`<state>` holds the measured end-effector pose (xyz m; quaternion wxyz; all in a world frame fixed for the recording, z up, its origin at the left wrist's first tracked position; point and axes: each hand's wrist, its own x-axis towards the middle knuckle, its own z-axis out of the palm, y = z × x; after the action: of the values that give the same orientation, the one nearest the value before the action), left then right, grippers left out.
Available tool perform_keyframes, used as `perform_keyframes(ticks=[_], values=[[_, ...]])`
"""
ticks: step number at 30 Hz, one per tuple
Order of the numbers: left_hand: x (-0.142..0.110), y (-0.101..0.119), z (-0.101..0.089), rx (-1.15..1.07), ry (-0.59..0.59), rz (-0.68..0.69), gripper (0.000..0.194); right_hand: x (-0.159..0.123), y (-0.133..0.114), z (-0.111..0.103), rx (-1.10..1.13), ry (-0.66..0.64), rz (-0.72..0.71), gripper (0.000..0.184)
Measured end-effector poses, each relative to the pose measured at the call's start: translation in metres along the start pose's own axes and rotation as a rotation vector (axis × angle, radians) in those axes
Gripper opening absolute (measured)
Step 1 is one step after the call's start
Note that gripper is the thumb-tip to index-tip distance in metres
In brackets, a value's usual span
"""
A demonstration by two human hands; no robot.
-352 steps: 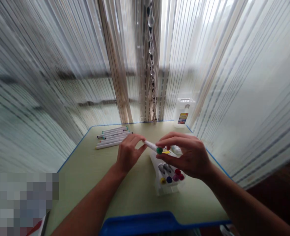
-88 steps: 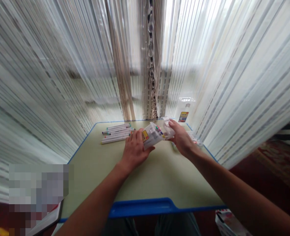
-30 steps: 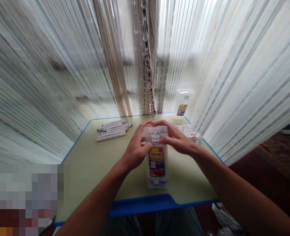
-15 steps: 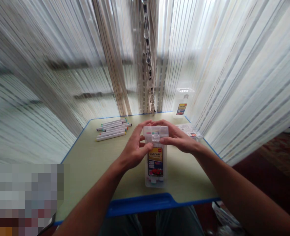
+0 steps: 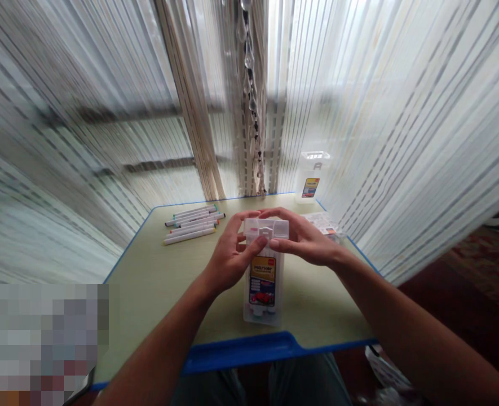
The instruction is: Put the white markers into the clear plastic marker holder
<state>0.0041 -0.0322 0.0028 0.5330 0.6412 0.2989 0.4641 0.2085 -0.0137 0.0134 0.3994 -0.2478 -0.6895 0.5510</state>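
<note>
A translucent plastic marker case point(image 5: 263, 282) with a yellow and dark label stands upright near the front of the table. Both hands are wrapped round its upper part, just below the lidded top. My left hand point(image 5: 232, 254) grips the left side, its thumb on the front latch. From the right, my right hand point(image 5: 302, 239) holds the case, its thumb at the latch's right edge and its fingers behind the top. The far fingertips of both hands are partly hidden by the case. Blurred coloured ends show inside the case near its bottom.
Several white markers point(image 5: 194, 224) with coloured ends lie at the table's back left. A second translucent case point(image 5: 310, 180) stands at the back right corner, with a clear printed packet point(image 5: 323, 224) before it. The table point(image 5: 148, 299) has a blue edge; string curtains surround it.
My left thumb has moved up and right onto the latch, and the right thumb has shifted slightly left. The case's base has swung a little to the left. Both hands still hold it.
</note>
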Motion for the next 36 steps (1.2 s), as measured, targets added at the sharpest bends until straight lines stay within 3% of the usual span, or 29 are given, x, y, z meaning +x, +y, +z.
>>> perform_keyframes(ticks=[7, 20, 29, 36], values=[[-0.003, 0.006, 0.007, 0.052, 0.072, 0.084, 0.038, 0.001, -0.003, 0.011, -0.156, 0.172, -0.1, 0.039], [-0.002, 0.02, 0.02, 0.086, 0.211, 0.12, 0.025, 0.0, -0.009, 0.024, -0.237, 0.259, -0.217, 0.033], [-0.004, 0.024, 0.021, 0.081, 0.227, 0.15, 0.021, -0.001, -0.01, 0.026, -0.258, 0.254, -0.214, 0.036], [-0.006, 0.024, 0.02, 0.095, 0.207, 0.152, 0.023, 0.002, -0.011, 0.033, -0.29, 0.361, -0.188, 0.032]])
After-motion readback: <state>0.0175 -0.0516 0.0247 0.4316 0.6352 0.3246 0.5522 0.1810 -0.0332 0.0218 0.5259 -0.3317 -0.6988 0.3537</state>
